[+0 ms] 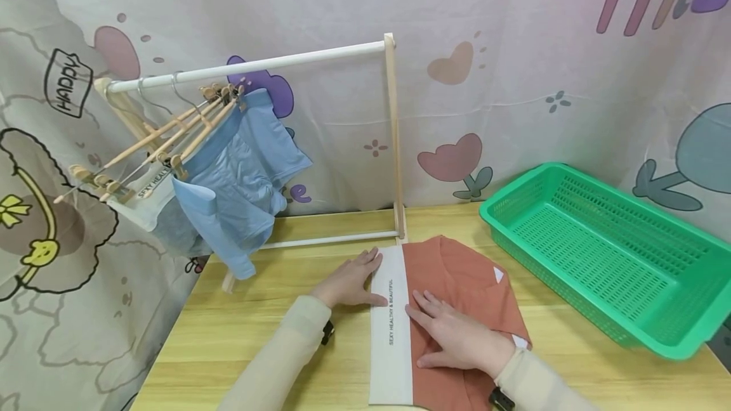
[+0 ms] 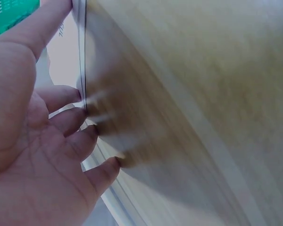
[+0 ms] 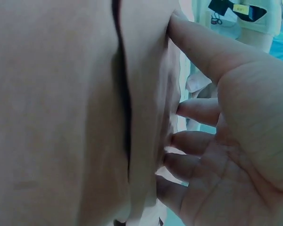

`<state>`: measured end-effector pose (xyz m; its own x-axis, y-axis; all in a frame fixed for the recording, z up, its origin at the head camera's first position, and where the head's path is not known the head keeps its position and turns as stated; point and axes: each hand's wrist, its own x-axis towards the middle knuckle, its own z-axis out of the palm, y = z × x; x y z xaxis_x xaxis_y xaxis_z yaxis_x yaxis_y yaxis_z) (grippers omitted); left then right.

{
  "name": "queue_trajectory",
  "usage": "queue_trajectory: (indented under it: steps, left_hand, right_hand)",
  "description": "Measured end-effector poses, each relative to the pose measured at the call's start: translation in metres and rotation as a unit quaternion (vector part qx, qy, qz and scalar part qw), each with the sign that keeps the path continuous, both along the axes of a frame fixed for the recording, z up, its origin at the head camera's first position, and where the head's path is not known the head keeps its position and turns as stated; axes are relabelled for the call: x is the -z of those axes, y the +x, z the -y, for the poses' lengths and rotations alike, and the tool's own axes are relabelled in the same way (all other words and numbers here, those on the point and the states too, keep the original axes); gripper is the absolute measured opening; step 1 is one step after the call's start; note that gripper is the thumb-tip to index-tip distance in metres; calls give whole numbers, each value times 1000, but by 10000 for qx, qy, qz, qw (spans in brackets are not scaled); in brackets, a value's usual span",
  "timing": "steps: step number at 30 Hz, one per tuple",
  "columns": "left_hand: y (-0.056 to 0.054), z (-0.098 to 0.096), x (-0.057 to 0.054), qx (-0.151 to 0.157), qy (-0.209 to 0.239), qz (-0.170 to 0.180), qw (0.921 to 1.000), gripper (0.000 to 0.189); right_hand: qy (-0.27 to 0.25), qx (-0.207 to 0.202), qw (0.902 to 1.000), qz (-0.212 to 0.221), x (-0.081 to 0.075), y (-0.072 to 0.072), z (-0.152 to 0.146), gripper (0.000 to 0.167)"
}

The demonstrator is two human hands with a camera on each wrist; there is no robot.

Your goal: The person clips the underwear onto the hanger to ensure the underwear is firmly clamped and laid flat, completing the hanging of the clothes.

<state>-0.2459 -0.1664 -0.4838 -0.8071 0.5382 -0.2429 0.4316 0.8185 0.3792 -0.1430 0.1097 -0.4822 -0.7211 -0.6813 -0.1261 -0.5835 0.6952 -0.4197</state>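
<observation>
A pair of orange underpants (image 1: 462, 265) with a wide white waistband (image 1: 391, 366) lies flat on the table, its waistband toward the left. My left hand (image 1: 348, 282) rests at the waistband's left edge, thumb over the printed lettering. In the left wrist view, the left hand's fingertips (image 2: 114, 162) touch down along that edge. Spread over the orange cloth beside the waistband is my right hand (image 1: 457, 335), pressing with extended fingers. The right wrist view has the same hand (image 3: 240, 122) with its fingertips against the fabric. Neither hand grips the cloth.
Behind on the left stands a wooden rack with a white rail (image 1: 297, 59). Blue shorts (image 1: 234, 170) and a grey garment (image 1: 177, 227) hang there from clip hangers (image 1: 197, 135). A green plastic basket (image 1: 514, 257) sits at the right on the wooden table (image 1: 228, 347).
</observation>
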Motion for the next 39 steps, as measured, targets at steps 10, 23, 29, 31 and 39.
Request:
queue_trajectory:
  steps: [10,23,29,31,39]
  left_hand:
    - [0,4,0,57,83,123,9999,107]
    - [12,11,-22,-147,410,48,9990,89]
    - [36,28,-80,-39,856,-976,9915,63]
    - [44,37,-105,-70,990,-1523,9833,56]
    - [62,85,-180,-802,1280,-3188,9357,48]
  right_hand:
    - [13,866,9923,-886,-6,-34,-36,94]
    - [263,1350,9905,-48,-5,-44,-51,111]
    - [32,1216,9925,-121,-22,-36,-46,103]
    - [-46,1171,9928,-255,-28,-33,-44,100]
    - [-202,866,9943,-594,-47,-25,-35,92]
